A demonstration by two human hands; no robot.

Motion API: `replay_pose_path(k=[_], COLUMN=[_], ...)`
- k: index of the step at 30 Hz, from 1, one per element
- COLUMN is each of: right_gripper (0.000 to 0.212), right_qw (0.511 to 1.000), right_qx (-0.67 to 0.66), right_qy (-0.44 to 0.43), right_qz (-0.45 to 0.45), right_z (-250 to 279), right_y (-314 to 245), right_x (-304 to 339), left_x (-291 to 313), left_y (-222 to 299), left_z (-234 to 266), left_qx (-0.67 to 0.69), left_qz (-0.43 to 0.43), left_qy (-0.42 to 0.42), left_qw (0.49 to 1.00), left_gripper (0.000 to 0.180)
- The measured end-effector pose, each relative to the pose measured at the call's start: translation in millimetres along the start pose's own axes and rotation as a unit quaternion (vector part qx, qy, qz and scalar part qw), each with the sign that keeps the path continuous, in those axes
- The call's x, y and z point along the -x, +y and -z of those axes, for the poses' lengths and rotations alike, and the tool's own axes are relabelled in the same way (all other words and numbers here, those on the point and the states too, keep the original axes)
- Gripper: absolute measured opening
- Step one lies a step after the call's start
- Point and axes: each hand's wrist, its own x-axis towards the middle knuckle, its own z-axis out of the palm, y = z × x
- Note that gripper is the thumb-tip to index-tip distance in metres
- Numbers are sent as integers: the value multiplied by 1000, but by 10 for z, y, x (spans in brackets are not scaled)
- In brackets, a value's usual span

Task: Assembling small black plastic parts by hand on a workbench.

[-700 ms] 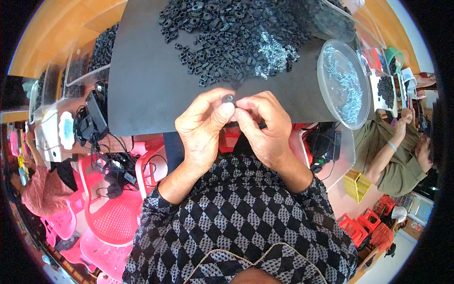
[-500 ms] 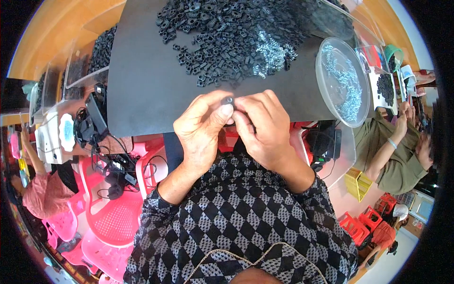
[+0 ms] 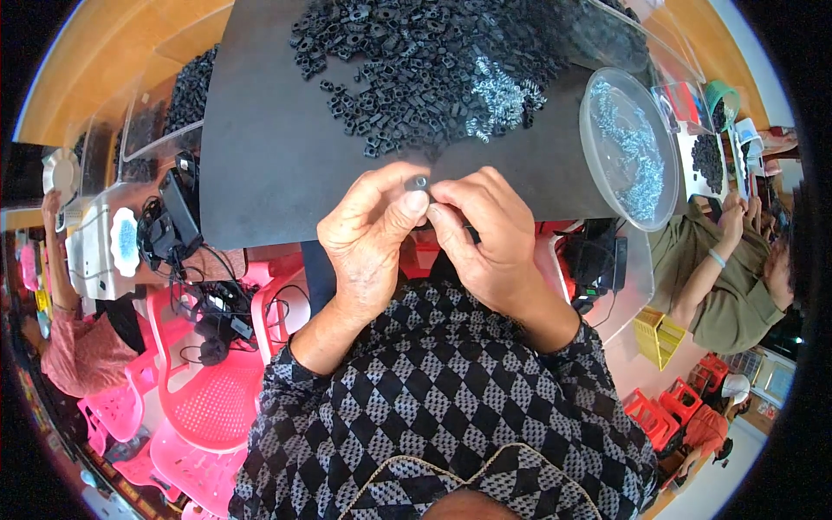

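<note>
Between the thumb and forefinger of my left hand (image 3: 368,234) is a small black plastic part (image 3: 418,183) with a round hole. My right hand (image 3: 487,230) is closed, its thumb and fingertips pinched together against the part's right side. Whatever those right fingertips grip is hidden. Both hands are raised at the near edge of the dark tabletop (image 3: 260,156). Beyond them lies a wide heap of similar black plastic parts (image 3: 390,95), with a small pile of silvery coil springs (image 3: 503,95) on its right side.
On the right, a round clear plastic tray (image 3: 588,152) holds many springs. Clear bins of black parts (image 3: 186,100) stand at the left. Black power adapters and cables (image 3: 178,204) hang beside a pink chair (image 3: 208,403). Co-workers sit at both sides, one in an olive top (image 3: 728,286).
My hands stay nearly in place, still pinched around the black part. At the far left, a co-worker's raised hand now has a pale round-ended object by it.
</note>
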Motion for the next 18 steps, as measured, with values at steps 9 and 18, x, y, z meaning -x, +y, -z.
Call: replay_pose_path(k=[9,18], right_gripper=[10,6], right_qw=[958,937], right_qx=[-184,-246], right_qy=[-93,-86], right_qz=[-201,-232], right_z=[298,232], right_y=[-30,-31], right_x=[-14,-67], left_x=[-17,10], left_y=[18,1], left_z=[170,128], left_qx=[-67,-100], left_qz=[41,16], left_qy=[-115,-122], left_qw=[990,987], left_gripper=[20,14])
